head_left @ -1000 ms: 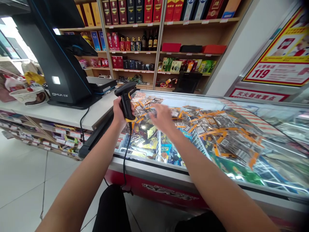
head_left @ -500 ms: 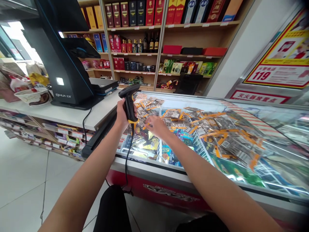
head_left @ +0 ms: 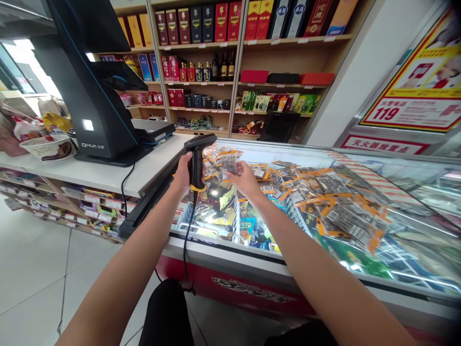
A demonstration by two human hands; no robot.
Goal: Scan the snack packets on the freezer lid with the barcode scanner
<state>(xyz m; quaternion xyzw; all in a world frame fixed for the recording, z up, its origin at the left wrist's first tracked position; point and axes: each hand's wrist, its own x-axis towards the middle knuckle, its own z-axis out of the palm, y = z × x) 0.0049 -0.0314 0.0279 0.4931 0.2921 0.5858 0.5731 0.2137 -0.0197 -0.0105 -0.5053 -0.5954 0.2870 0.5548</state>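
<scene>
A black barcode scanner (head_left: pixel 197 166) with yellow trim stands upright in my left hand (head_left: pixel 182 173), its fingers wrapped round the handle. Its cable hangs down over the freezer's front edge. Just right of the scanner, my right hand (head_left: pixel 248 182) pinches a small clear snack packet (head_left: pixel 229 164) with a pale printed label. The packet is raised above the glass, tilted and slightly blurred. Many similar packets with orange edges (head_left: pixel 333 187) lie spread over the glass top of the chest freezer (head_left: pixel 234 251), on both sides of my right hand.
A black checkout terminal (head_left: pixel 99 115) stands on the white counter (head_left: pixel 151 163) at left, beside a paper bowl (head_left: pixel 46 148). Wire baskets of bagged goods show through the freezer glass. Shelves of boxes and bottles (head_left: pixel 223 67) line the back wall. A fire notice (head_left: pixel 414 115) hangs at right.
My right hand has lifted a packet from the pile on the glass and turned its printed label up. The scanner has shifted slightly right and stands more upright in my left hand.
</scene>
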